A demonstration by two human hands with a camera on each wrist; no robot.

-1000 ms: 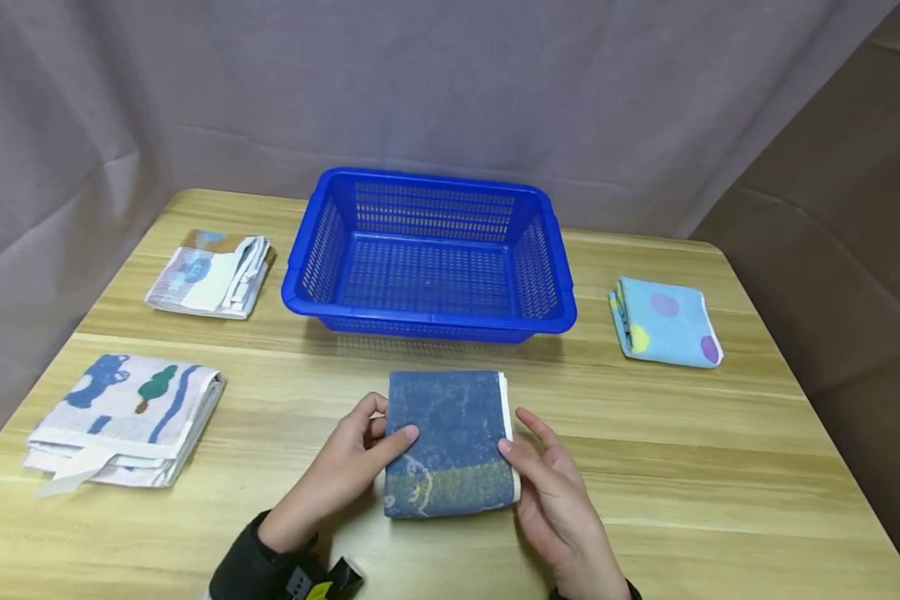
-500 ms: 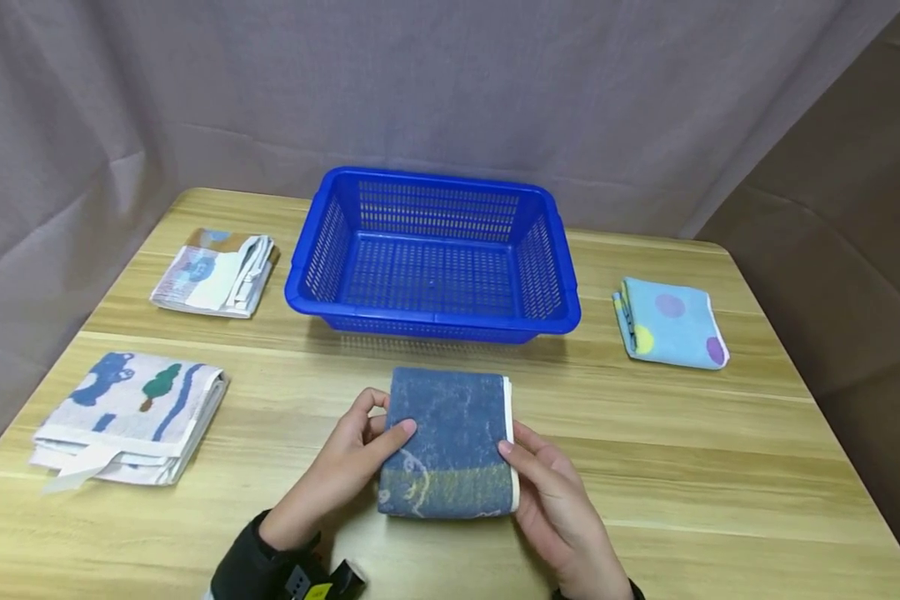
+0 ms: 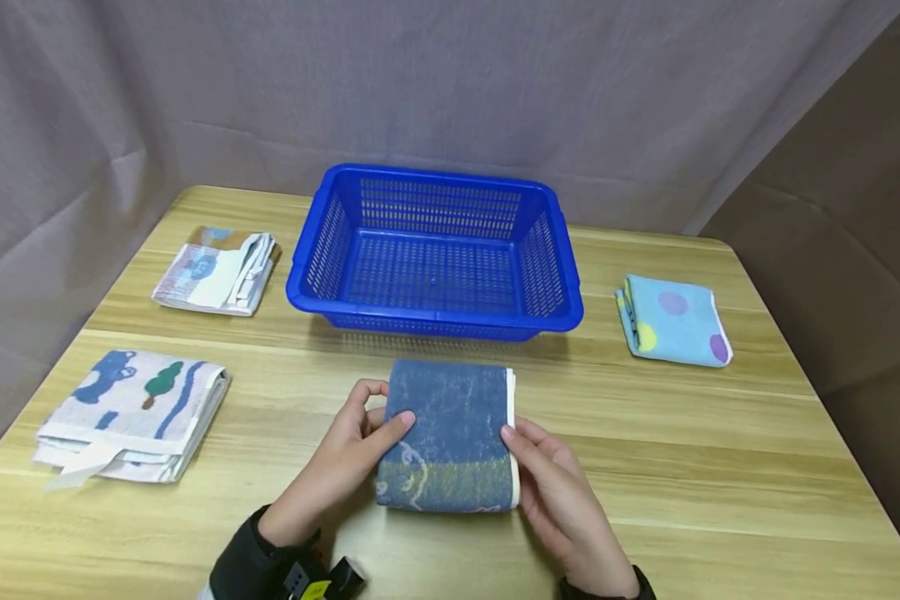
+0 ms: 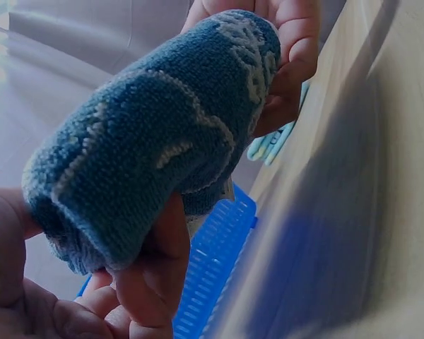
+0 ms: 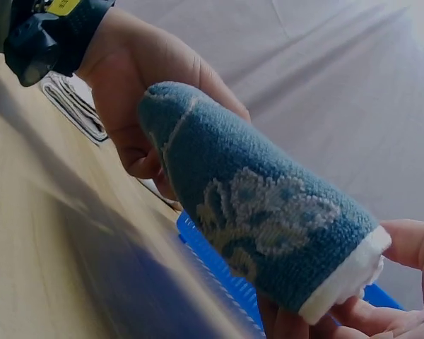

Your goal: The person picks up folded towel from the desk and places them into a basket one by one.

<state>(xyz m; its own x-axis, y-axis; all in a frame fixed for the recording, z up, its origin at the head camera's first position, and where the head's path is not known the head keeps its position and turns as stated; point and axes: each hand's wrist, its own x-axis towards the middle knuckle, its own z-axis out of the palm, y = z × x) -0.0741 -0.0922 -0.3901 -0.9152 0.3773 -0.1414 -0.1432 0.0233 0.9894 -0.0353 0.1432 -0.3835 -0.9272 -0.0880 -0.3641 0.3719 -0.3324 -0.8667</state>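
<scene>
A folded dark blue towel with a white edge and a yellowish band is held between both hands, in front of the basket. My left hand pinches its left side, thumb on top and fingers underneath. On the white-edged side, my right hand grips it the same way. The left wrist view shows the towel raised off the table, its folded layers between thumb and fingers. From the right wrist, the towel's near edge bears a pale stitched pattern.
Behind the towel stands a blue plastic basket with nothing in it. Two folded towels lie at the left, one with a bear pattern and one white and brown. A light blue dotted towel lies at the right on the wooden table.
The right hand's fingers have closed in under the towel's white edge. The towel has shifted slightly up in the head view, still between both hands. The other towels and basket stay put.
</scene>
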